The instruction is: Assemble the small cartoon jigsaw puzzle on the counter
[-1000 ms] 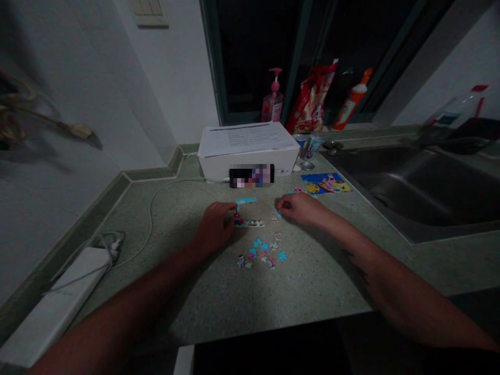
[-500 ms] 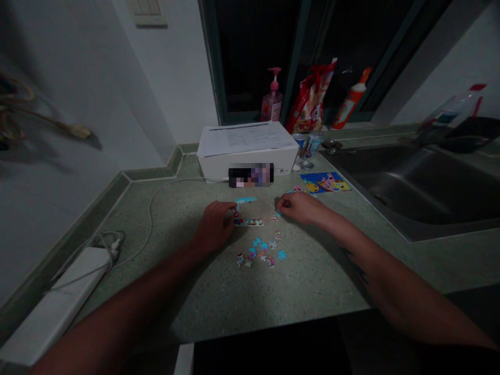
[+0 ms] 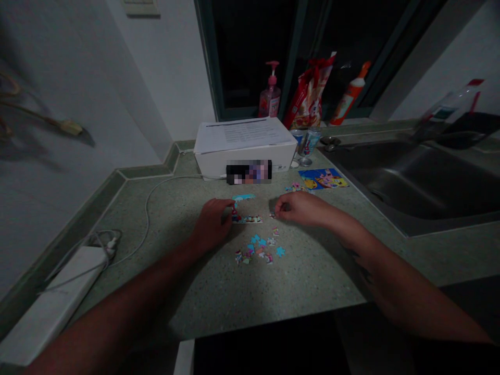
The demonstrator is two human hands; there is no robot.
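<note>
The jigsaw strip point(image 3: 250, 220), roughly parallel to the desk's front edge point(image 3: 269, 315), adjoins the half-open left hand point(image 3: 211, 225); the right hand point(image 3: 300, 208) curls, contents unclear.

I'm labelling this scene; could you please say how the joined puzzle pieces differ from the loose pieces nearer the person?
The joined pieces form a straight-edged strip; the loose pieces lie scattered. The left hand is at the joined pieces' edge, while the loose pieces lie untouched. Both lie on the countertop.
</note>
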